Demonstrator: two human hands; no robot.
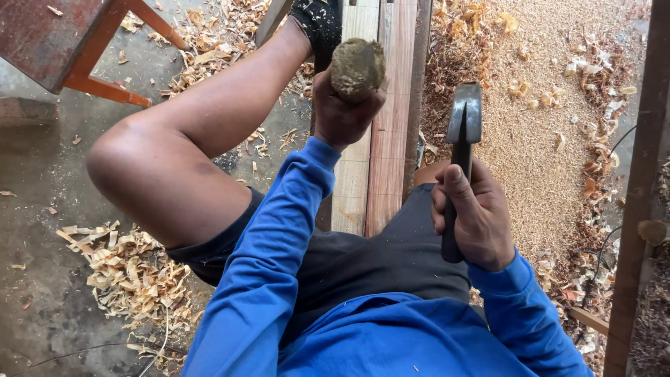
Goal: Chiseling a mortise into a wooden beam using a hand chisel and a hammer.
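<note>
My left hand point(340, 112) is wrapped around a chisel whose worn, mushroomed wooden handle end point(357, 65) points up at me. It stands over long wooden planks point(391, 139) that run away from me between my legs. My right hand point(477, 218) grips the dark handle of a hammer, its steel head point(465, 112) raised to the right of the chisel, apart from it. I sit astride the planks in blue sleeves and dark shorts. My bare left knee point(150, 167) is bent out to the left. The chisel's blade is hidden below my hand.
Wood shavings point(132, 272) lie in heaps on the concrete floor at left, and a bed of sawdust point(537, 132) covers the right. An orange-legged wooden stool point(77, 49) stands at top left. A dark timber post point(638, 195) runs down the right edge.
</note>
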